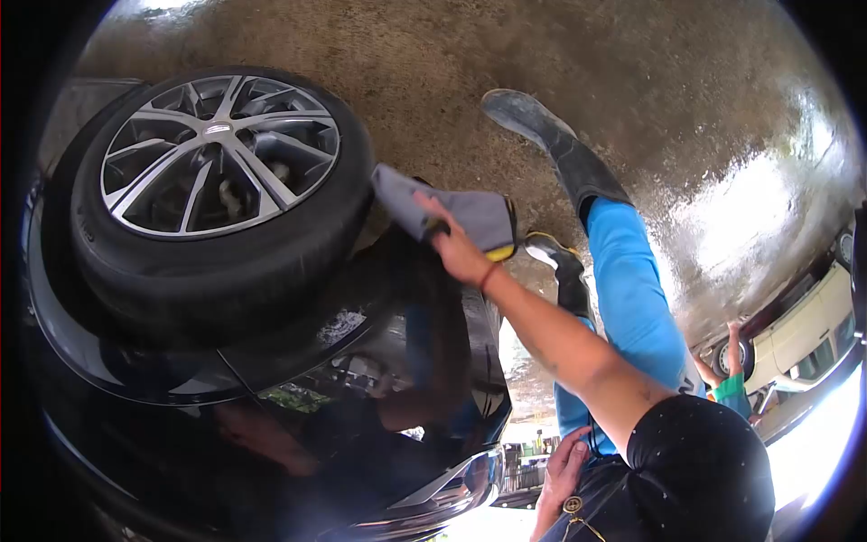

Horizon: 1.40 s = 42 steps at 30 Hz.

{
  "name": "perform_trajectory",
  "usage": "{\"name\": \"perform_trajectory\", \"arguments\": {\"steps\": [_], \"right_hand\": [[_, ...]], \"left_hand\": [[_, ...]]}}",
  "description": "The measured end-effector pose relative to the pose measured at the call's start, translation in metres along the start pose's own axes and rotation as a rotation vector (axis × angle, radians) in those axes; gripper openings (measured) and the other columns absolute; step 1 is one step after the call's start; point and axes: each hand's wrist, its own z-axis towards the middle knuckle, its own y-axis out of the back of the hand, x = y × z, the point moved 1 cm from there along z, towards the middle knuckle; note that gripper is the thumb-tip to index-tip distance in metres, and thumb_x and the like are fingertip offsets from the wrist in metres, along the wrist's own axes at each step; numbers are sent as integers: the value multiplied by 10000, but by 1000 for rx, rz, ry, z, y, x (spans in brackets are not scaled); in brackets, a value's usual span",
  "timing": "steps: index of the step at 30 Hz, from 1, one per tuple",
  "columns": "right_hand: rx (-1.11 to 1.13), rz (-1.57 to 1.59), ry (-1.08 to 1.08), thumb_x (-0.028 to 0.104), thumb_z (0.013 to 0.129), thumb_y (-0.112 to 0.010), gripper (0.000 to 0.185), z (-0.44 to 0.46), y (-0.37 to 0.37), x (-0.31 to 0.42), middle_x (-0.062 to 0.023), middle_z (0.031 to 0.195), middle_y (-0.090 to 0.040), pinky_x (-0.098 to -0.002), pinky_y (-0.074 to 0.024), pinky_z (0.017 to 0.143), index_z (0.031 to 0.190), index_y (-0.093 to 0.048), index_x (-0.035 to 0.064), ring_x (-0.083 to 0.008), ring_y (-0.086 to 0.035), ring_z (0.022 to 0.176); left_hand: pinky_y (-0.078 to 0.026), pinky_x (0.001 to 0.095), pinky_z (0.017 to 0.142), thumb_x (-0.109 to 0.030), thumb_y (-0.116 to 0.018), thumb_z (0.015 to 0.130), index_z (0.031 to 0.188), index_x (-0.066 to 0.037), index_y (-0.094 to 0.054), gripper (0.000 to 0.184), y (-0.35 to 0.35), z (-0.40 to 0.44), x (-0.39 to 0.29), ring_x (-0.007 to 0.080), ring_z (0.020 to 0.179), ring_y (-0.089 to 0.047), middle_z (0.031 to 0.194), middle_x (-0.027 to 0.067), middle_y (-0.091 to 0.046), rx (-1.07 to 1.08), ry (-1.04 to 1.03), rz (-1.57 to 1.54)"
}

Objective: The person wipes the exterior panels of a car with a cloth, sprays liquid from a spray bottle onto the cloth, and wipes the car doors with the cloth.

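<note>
My right hand point(447, 233) reaches across to the left, gripping a grey cloth point(480, 217) with a dark and yellow edge. A dark patch by the fingers is too blurred to make out. One end of the cloth is beside the tyre point(354, 212) of a car wheel with a silver and black alloy rim point(217, 131); whether they touch, I cannot tell. A red band circles my right wrist. Down by the waist, my left hand point(566, 465) lies against my blue trousers point(632, 262), fingers mostly straight and partly hidden.
Glossy black car bodywork point(361, 434) fills the lower left, with a headlight point(461, 483) near its edge. My dark boots point(542, 126) stand on wet brown concrete point(406, 54). At the right are a pale vehicle point(804, 343) and another person point(733, 388) in green.
</note>
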Motion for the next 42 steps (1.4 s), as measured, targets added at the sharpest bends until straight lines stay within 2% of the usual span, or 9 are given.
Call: {"name": "perform_trajectory", "arguments": {"steps": [4,12,14,18,23,29,34,37,42], "right_hand": [[116,-229,-474,506,1029,-452,674,35,-2,-35,-244,1344,-617,-402,-421,1059,1339,-554,-84,-314,-579,1261],[615,-344,725,162,756,-728,954,-208,-87,262,-122,1647,-265,-468,-263,1205,1592,-271,193,-407,-239,1501],[403,-233,643,127,694,-705,982,-190,-84,226,-129,1645,-270,-466,-275,1207,1584,-312,258,-389,-280,1493],[78,-61,-440,526,1019,-420,718,-108,-25,74,-319,1023,-693,-419,-478,992,1103,-627,-156,-409,-659,1090],[-57,-103,-24,422,992,-504,739,-228,-40,64,-251,1584,-309,-411,-208,1220,1521,-294,-49,-375,-281,1484],[394,-437,793,383,896,-656,732,-180,-152,314,-248,1503,-398,-466,-161,1248,1470,-403,6,-384,-290,1458],[339,344,331,287,960,-603,693,-234,-89,235,-185,1573,-353,-408,-236,1220,1528,-328,3,-306,-311,1477],[237,-251,261,262,1032,-473,633,-277,-38,114,-231,1609,-269,-398,-142,1238,1561,-254,-6,-335,-203,1523],[347,-230,699,311,966,-591,598,-174,-141,327,-237,1541,-371,-425,-175,1234,1457,-434,8,-356,-257,1487]], "left_hand": [[-431,233,735,-241,-509,1066,1374,-71,-583,360,-4,-3,-10,73,790,-508,836,-9,-566,-46,5,77],[-500,369,866,-137,-547,1006,1209,24,-624,270,27,-29,12,232,981,-653,1048,134,-711,-22,-331,657],[-491,330,796,-158,-539,1026,1215,18,-626,272,22,-32,-1,177,876,-614,935,93,-673,-19,-211,359],[-439,261,689,-208,-527,1052,1243,-17,-619,285,6,-36,-23,90,735,-497,783,14,-553,-27,-192,259],[-454,292,693,-246,-516,1055,1242,-22,-606,306,12,-46,-15,121,727,-518,774,42,-566,-14,-196,477],[-474,319,745,-289,-497,1066,1109,12,-622,328,11,-71,-41,160,794,-563,829,65,-626,-130,-327,424],[-447,277,684,-258,-519,1054,1243,-11,-609,323,21,-62,-18,115,720,-504,763,28,-547,-38,-300,434],[-453,279,695,-265,-517,1055,1243,-20,-611,323,20,-65,-26,118,726,-516,771,33,-563,-22,-337,421],[-462,279,673,-272,-507,1059,1266,-48,-622,326,14,-79,-50,111,712,-533,758,32,-572,-92,-383,390]]}}
